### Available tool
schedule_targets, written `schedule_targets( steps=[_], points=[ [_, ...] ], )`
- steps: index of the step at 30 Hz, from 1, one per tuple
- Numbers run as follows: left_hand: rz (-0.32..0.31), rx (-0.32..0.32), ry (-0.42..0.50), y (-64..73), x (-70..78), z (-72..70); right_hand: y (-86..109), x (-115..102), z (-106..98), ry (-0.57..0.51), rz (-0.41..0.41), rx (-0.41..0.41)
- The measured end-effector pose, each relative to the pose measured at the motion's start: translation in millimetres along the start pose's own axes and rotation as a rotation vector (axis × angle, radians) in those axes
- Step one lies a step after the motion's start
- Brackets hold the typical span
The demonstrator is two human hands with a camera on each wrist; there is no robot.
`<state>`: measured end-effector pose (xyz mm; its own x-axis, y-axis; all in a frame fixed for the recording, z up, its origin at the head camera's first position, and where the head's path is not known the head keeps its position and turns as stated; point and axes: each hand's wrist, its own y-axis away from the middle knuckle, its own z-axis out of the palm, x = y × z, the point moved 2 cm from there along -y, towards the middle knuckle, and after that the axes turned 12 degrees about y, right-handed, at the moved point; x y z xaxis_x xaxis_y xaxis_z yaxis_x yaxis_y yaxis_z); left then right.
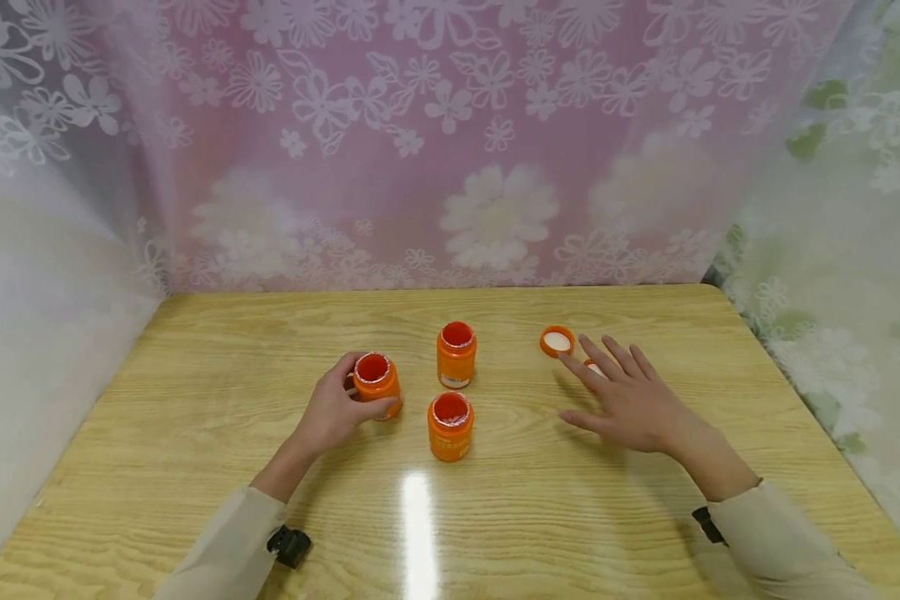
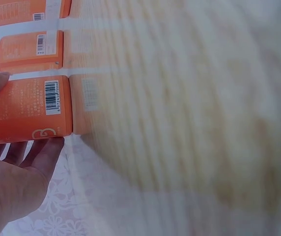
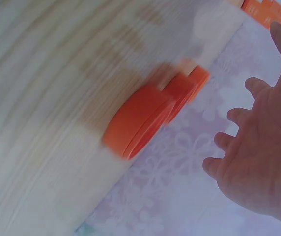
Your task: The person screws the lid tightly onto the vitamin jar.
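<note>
Left of the front bottle [image 1: 451,442], the left hand [image 1: 336,415] grips an uncapped orange bottle [image 1: 381,388]; right of the front bottle, the right hand [image 1: 633,408], spread and holding nothing, hovers near orange caps [image 1: 557,341].

Plain pale beige sleeves [image 1: 776,537], a small black device [image 1: 290,547] near each cuff [image 1: 265,502]
</note>
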<state>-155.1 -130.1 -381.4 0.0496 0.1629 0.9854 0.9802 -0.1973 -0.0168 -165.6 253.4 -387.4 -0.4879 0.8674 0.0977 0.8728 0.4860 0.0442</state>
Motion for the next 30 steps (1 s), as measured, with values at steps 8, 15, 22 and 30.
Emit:
schedule_targets(
  steps=[8,15,22,30],
  points=[
    [-0.006,-0.001,0.018,-0.3,-3.2,-1.5,18.5,23,4,-0.042,0.054,-0.042],
    [0.02,-0.009,0.04,-9.9,-28.0,-4.8,30.5,41,6,-0.06,0.07,-0.074],
    [0.016,-0.006,0.049,-12.3,-35.8,-6.6,37.9,50,9,-0.135,0.04,-0.086],
    [0.012,-0.001,0.039,-13.6,-37.7,-6.7,39.4,51,12,-0.219,0.037,-0.07]
  ],
)
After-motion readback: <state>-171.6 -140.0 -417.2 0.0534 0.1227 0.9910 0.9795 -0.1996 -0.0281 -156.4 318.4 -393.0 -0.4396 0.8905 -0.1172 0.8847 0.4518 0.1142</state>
